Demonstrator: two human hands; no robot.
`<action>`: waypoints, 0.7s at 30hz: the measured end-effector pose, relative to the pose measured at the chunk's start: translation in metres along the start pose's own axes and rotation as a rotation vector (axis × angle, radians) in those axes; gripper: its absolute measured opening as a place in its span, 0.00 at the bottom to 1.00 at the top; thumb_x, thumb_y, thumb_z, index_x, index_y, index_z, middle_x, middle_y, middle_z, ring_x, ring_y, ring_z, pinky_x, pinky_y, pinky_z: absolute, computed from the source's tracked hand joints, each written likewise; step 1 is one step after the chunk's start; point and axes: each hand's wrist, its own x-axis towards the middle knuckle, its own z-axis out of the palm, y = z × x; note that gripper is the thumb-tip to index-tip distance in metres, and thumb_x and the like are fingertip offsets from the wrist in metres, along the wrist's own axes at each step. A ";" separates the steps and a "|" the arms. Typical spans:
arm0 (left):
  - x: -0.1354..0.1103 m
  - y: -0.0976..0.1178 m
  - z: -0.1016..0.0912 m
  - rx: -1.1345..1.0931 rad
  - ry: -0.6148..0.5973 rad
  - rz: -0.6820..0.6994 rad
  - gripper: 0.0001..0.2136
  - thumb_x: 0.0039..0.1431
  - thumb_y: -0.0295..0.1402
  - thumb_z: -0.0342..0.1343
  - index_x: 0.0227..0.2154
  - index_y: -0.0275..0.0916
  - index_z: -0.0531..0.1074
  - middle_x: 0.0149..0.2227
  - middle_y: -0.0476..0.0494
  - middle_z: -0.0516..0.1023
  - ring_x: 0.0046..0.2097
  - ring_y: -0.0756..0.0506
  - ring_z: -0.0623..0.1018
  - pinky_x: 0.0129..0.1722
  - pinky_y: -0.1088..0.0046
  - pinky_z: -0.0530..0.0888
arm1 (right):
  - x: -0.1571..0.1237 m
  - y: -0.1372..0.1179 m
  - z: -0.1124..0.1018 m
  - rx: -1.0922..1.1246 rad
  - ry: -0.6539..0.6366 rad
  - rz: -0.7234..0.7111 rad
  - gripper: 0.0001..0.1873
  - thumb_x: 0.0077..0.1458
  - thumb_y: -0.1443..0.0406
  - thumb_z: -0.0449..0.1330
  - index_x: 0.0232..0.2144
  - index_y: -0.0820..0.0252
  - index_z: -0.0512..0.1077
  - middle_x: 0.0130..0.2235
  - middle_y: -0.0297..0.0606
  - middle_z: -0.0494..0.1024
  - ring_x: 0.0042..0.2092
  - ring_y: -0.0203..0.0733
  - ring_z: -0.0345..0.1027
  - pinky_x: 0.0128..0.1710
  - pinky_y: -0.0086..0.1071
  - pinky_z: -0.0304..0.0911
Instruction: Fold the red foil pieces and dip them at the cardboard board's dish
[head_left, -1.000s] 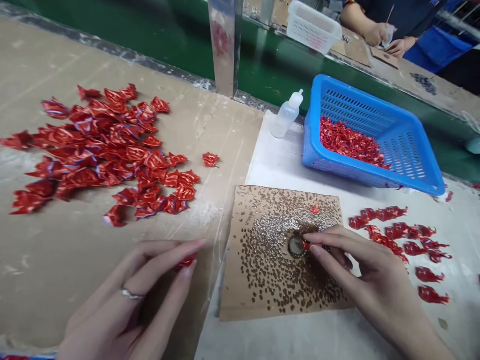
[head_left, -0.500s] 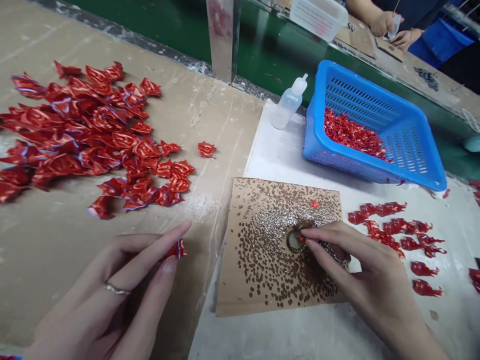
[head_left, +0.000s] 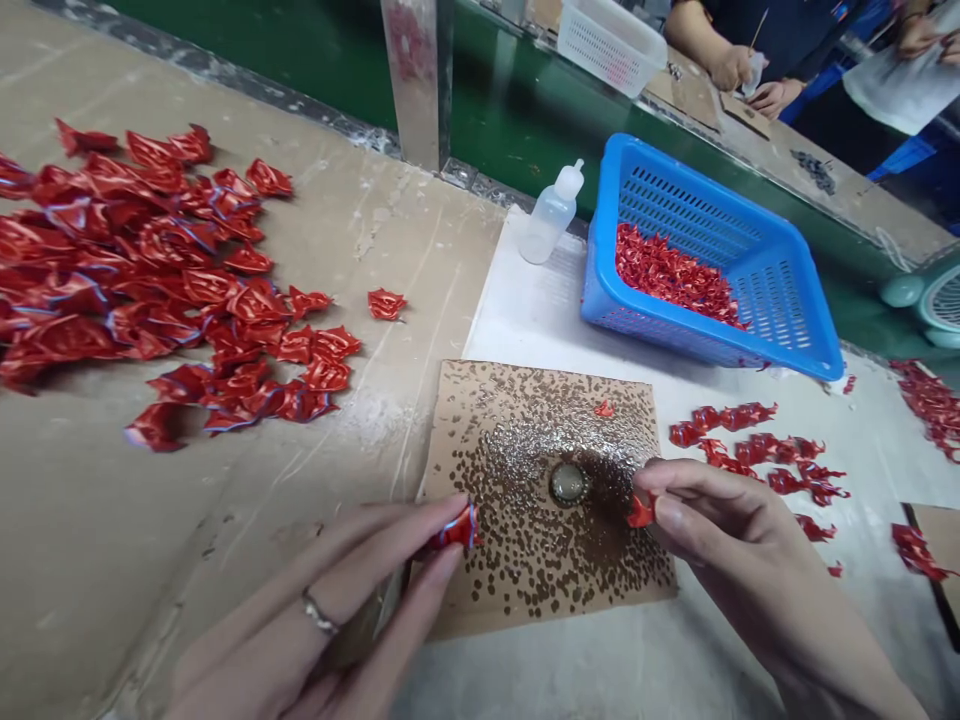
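Observation:
Between the thumb and fingers of my left hand point(head_left: 322, 610) is a glossy red piece with a blue-white edge point(head_left: 459, 528), over the left side of a cardboard sheet point(head_left: 465, 600). My right hand point(head_left: 739, 545) pinches a smaller red pointed piece point(head_left: 641, 510) above the sheet's right side. A small round cap of liquid point(head_left: 569, 483) sits on the cardboard between my hands, with brown wet drops spread all about it. One tiny red scrap point(head_left: 604, 409) lies near the sheet's top edge.
A pile of red pieces point(head_left: 172, 280) covers the left of the table. A blue basket point(head_left: 712, 345) with small red pieces and a squeeze bottle point(head_left: 550, 215) stand behind the cardboard. Finished-looking red figures point(head_left: 757, 450) lie in rows at right. Across the divider, a co-worker's hands point(head_left: 750, 85) work.
My right hand has lifted away from the cap, to its right, with the small red piece. My left hand has moved right, bringing its red piece over the cardboard.

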 end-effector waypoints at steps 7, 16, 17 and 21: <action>0.002 0.012 0.013 -0.064 0.060 0.018 0.12 0.70 0.49 0.54 0.48 0.63 0.80 0.43 0.58 0.87 0.40 0.50 0.88 0.39 0.75 0.89 | 0.001 -0.001 0.017 -0.354 0.091 -0.405 0.10 0.62 0.67 0.69 0.42 0.44 0.86 0.38 0.31 0.86 0.28 0.31 0.71 0.29 0.22 0.69; 0.007 0.005 -0.001 -0.022 -0.045 0.165 0.13 0.67 0.33 0.62 0.52 0.55 0.79 0.48 0.62 0.86 0.45 0.59 0.86 0.57 0.93 0.75 | 0.008 -0.002 0.032 -0.541 0.002 -0.652 0.11 0.65 0.74 0.65 0.44 0.57 0.83 0.39 0.35 0.86 0.38 0.35 0.80 0.36 0.23 0.75; 0.007 0.005 -0.001 -0.019 -0.044 0.159 0.13 0.67 0.34 0.62 0.52 0.56 0.79 0.48 0.62 0.86 0.45 0.59 0.86 0.57 0.93 0.74 | 0.007 -0.003 0.033 -0.537 0.005 -0.649 0.11 0.64 0.74 0.65 0.44 0.56 0.83 0.39 0.35 0.86 0.38 0.36 0.81 0.37 0.24 0.76; 0.008 0.005 0.000 -0.020 -0.035 0.154 0.13 0.68 0.34 0.60 0.52 0.56 0.79 0.49 0.62 0.86 0.45 0.58 0.86 0.56 0.92 0.76 | 0.003 -0.006 0.030 -0.441 0.078 -0.516 0.10 0.63 0.70 0.67 0.42 0.51 0.85 0.39 0.34 0.87 0.32 0.36 0.79 0.29 0.25 0.74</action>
